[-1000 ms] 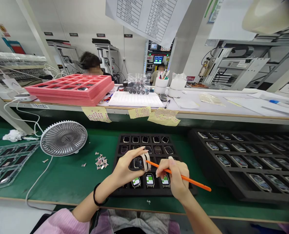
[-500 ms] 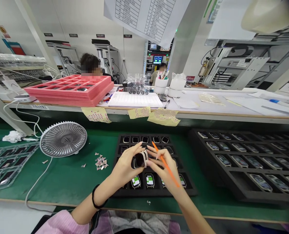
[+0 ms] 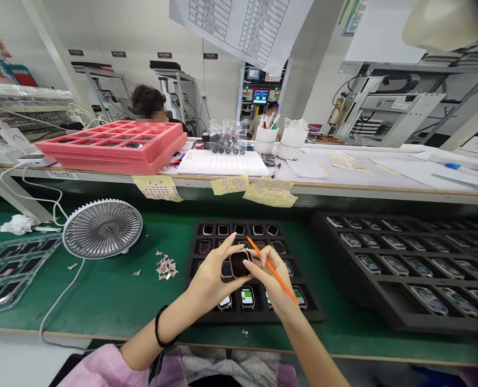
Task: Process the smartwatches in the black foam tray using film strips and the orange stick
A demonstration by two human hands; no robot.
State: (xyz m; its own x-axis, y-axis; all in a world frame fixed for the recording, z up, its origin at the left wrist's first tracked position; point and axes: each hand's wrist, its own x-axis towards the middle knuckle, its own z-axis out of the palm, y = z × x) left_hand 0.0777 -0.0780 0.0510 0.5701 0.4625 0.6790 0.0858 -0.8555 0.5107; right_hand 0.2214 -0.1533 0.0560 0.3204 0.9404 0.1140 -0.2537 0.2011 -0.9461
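Observation:
My left hand point(image 3: 206, 271) grips a smartwatch case point(image 3: 240, 265) without a strap by its edges, thumb below and fingers above. Its dark screen faces me. My right hand point(image 3: 274, 282) keeps a slim orange pointed stick point(image 3: 281, 280) between its fingers, tip pointing up and away. The right thumb touches the watch screen while the fingers are partly hidden behind the case. Beneath both hands lies a black foam tray point(image 3: 314, 312) with several watches in its slots; some in the front row point(image 3: 247, 295) show lit green-and-white screens.
To the right, a larger black foam tray point(image 3: 384, 314) holds more watches. Small torn scraps point(image 3: 166, 267) and a grey fan point(image 3: 104, 228) lie left, near a clear plastic tray point(image 3: 16, 298). A pink foam tray point(image 3: 113, 158) sits on the shelf; a person is behind it.
The watch has turned so its screen faces me more fully, and the right thumb has moved onto the screen. The orange stick has shifted slightly left with my right hand.

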